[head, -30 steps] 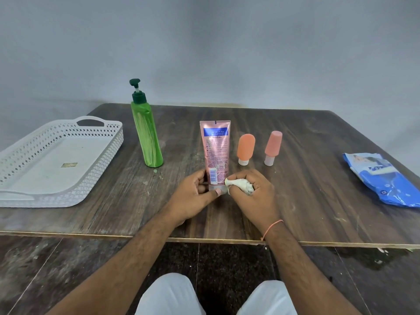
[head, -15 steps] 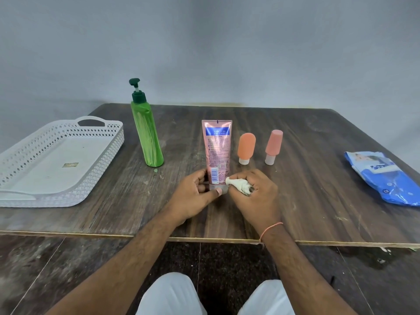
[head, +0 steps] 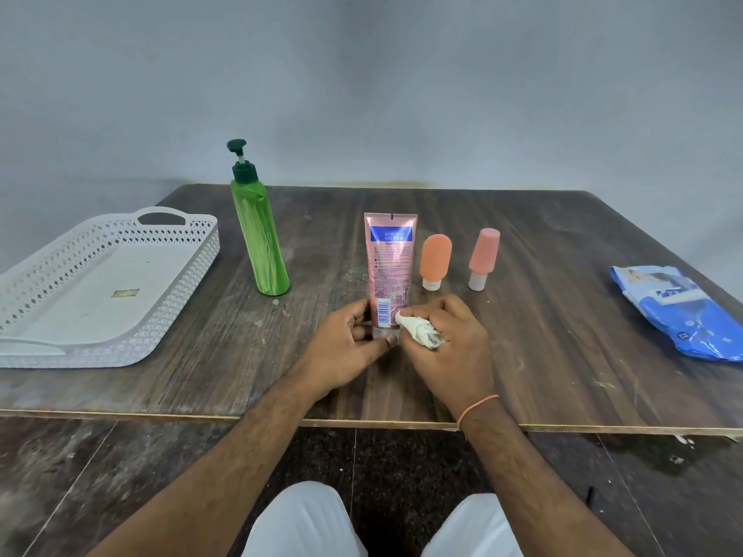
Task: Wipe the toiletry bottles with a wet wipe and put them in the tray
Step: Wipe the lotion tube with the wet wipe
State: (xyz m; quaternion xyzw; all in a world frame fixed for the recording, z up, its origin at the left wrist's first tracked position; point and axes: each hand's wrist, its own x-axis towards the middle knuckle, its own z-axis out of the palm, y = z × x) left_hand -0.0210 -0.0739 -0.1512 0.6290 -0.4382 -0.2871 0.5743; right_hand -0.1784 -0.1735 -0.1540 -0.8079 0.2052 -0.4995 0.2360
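At the table's (head: 542,355) near edge, the left hand (head: 345,347) grips the cap end of the pink tube (head: 390,267), which stands upright on its cap, long axis vertical. Against its lower right side, the right hand (head: 446,343) holds a bunched, soiled wipe (head: 418,333). Unwiped surface likely lies straight above the wipe. Well left sits the tray (head: 193,275), nearer the left hand, holding no bottles.

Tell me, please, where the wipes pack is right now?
In the head view, the wipes pack lies at the table's far right edge, right of the two orange bottles.
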